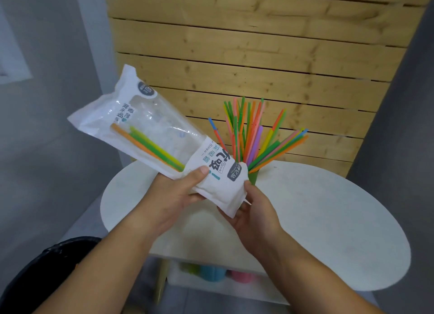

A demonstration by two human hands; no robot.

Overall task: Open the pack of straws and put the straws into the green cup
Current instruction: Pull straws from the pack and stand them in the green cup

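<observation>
I hold a white and clear straw pack (150,125) tilted up to the left above the table. My left hand (178,196) grips its lower printed end, thumb on top. My right hand (256,210) holds the pack's bottom edge from the right. A few straws (150,144), orange, green and yellow, lie inside the pack. The green cup (254,176) stands on the table just behind my hands, mostly hidden by the pack. Many coloured straws (253,130) fan out of it.
The white rounded table (328,219) stands against a wooden slat wall (258,55). A lower shelf holds blue and pink cups (218,272). A black bin bag (47,266) sits at the lower left.
</observation>
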